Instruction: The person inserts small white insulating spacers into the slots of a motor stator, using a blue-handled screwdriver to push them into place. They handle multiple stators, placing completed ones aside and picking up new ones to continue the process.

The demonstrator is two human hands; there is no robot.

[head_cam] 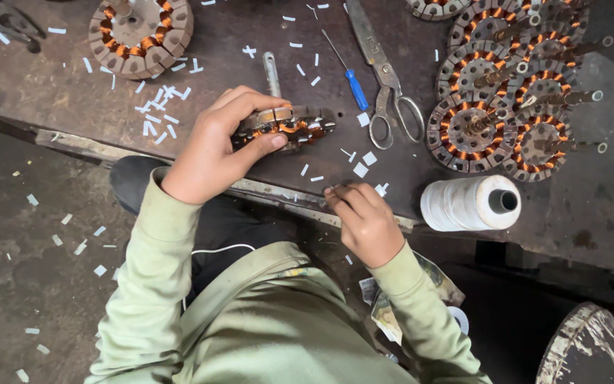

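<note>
Bench [51,92]: dark metal top, littered w/ white insulation slips [161,107].

Done pile [513,99], top right: approx eight wound stators w/ shafts, copper coils in, stacked overlapping. Judging by that, most of the batch looks wound. One more stator [140,32] sits alone top left, well apart from the pile; can't tell if finished.

Thread spool [472,203]: white, on its side at bench edge, just right of the right hand.

Stator in hand [289,126]: mid-bench, tilted on edge, shaft pointing away from the person. Copper visible in slots. Looks like the insulating stage, not complete; can't tell how many slots are filled.

Left hand [214,149]: clamped over stator, fingers on top, thumb under the near rim.

Right hand [364,217]: at bench edge, fingertips pinched together on something small, prob one slip; too small to confirm. Hands are apart.

Scissors [385,78] and blue screwdriver [349,75] lie untouched just beyond the stator in hand.
</note>
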